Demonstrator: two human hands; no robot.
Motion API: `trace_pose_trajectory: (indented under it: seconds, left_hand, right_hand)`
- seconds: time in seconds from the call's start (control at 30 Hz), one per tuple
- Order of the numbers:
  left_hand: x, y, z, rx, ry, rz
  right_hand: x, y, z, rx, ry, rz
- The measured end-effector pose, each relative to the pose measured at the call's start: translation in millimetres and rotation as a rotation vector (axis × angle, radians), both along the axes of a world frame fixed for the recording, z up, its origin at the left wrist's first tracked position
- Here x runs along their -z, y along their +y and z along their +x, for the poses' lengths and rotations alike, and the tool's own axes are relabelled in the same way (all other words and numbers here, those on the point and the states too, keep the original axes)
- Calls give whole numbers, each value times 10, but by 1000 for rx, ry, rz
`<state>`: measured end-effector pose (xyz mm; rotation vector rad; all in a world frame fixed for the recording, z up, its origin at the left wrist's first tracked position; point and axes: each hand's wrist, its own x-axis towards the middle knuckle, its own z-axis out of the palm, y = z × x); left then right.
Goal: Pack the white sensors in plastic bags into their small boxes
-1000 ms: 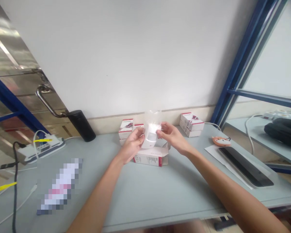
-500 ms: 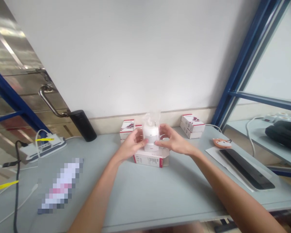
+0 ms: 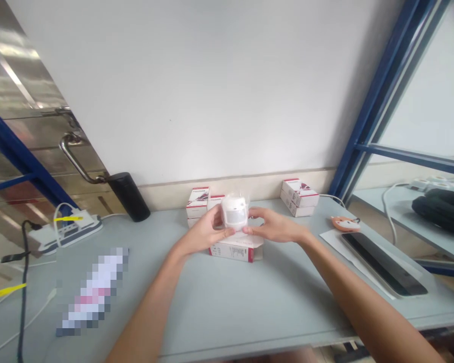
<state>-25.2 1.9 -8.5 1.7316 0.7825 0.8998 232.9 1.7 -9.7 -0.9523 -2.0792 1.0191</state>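
Observation:
Between my two hands is a white motion sensor in a clear plastic bag, its paler window facing me. My left hand grips its left side, thumb at the lower front edge. From the right, my right hand holds it the same way, thumb near the bottom. Some of the fingers are hidden behind the sensor. Below and behind it on the table lies a white and red carton with an open flap at its right end.
Similar small cartons stand against the wall at left and right. A black cylinder and a power strip are on the left. At right lie a phone, white paper and an orange object.
The sensor has tipped, so its top leans and it looks shorter, with the bag's top lower. Both thumbs now sit lower on it. The carton has stayed in place.

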Motion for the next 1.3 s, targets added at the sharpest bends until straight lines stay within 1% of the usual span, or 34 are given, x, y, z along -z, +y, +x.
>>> trace_pose_trajectory:
  seconds: [0.1,0.2,0.27,0.37,0.47,0.53,0.57,0.63,0.7,0.77,0.8,0.9,0.93,0.97,1.07,1.1,1.13,1.23,1.27,1.3]
  left_hand:
    - [52,6,-11,-51,93,-20]
    - [68,1,-48,-80,178,5]
    - [65,5,-54,-82,174,27]
    - [54,25,-15,-132,58,31]
    - [32,37,74,-225,-83,-60]
    - [9,25,151,-272,-221,-142]
    - [-4,12,189,-280,-298,-173]
    - [-30,-22,259,-247,-429,-216]
    - [-51,-56,308,-203,-517,-247]
    - [-59,-77,332,-191,-569,-266]
    - [-58,-81,336,-193,-579,-268]
    - [-29,-67,331,-212,-567,-241]
    - [-15,-57,326,-224,-565,-233]
    - [-1,-46,322,-235,-567,-232]
    - [29,-19,311,-237,-586,-274]
    - [33,-14,309,-228,-591,-291]
    - [32,-11,308,-219,-597,-301]
    - [12,-19,318,-207,-621,-300]
    - [2,-27,325,-206,-627,-300]
    - [-8,-36,332,-207,-632,-303]
  right_hand:
    - [4,13,0,-36,-34,37]
    - [16,13,-20,-51,-28,68]
    - [30,4,-37,-49,-31,89]
    - [42,-18,-68,28,0,102]
    - [17,-43,-115,157,114,81]
    - [-12,-51,-148,220,210,78]
    - [-23,-51,-164,241,259,82]
    - [-30,-42,-189,283,363,101]
    - [-19,-33,-207,344,460,124]
    - [-4,-36,-222,380,527,106]
    - [-1,-44,-231,366,532,69]
    - [-12,-89,-271,249,496,-99]
    - [-19,-105,-288,232,495,-140]
    - [-26,-118,-305,240,499,-168]
    - [-37,-138,-344,353,499,-198]
    - [-37,-140,-352,368,495,-209]
    - [-37,-141,-357,351,503,-225]
    - [-34,-143,-367,186,581,-277]
    - [-33,-144,-369,157,604,-283]
    - [-33,-143,-370,163,615,-282]
